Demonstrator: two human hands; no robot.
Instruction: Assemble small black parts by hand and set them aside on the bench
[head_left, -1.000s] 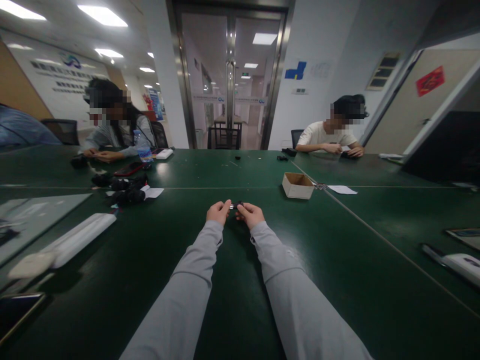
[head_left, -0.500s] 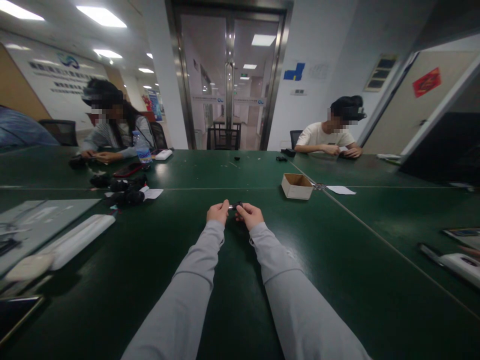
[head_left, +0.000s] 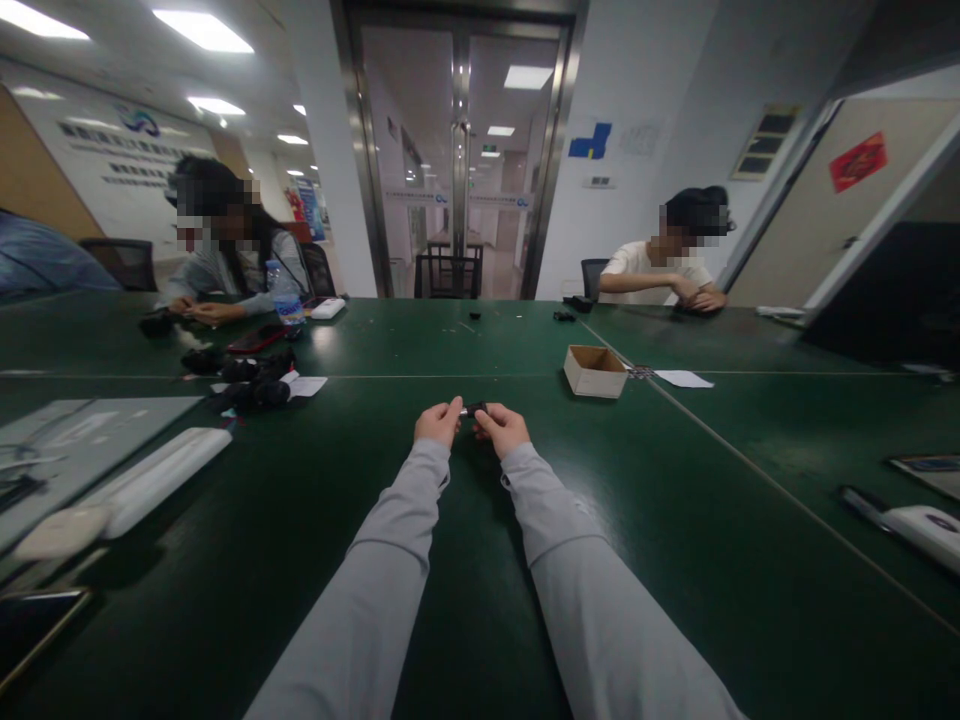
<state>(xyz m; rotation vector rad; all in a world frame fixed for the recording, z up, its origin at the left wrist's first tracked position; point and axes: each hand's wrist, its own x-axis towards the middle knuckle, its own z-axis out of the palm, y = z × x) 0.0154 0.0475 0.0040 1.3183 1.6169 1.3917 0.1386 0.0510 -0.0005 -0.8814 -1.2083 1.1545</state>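
Note:
Between my hands, just above the middle of the green table (head_left: 480, 520), is a small black object with a shiny silver end (head_left: 472, 410); its exact kind is too small to make out. My left hand (head_left: 438, 422) pinches the silver end between thumb and fingers. The dark end sits in the closed fingers of my right hand (head_left: 502, 430). Part of the object is hidden behind my fingertips.
An open cardboard box (head_left: 595, 374) stands ahead to the right, beside a white paper (head_left: 684, 379). Black devices (head_left: 255, 380) and a water bottle (head_left: 286, 295) are at the left. Two people sit across the table, and a phone (head_left: 41, 630) lies at near left.
Both my hands stay in nearly the same place, with slightly more of the small black object showing between them. The person at the right has moved their arms.

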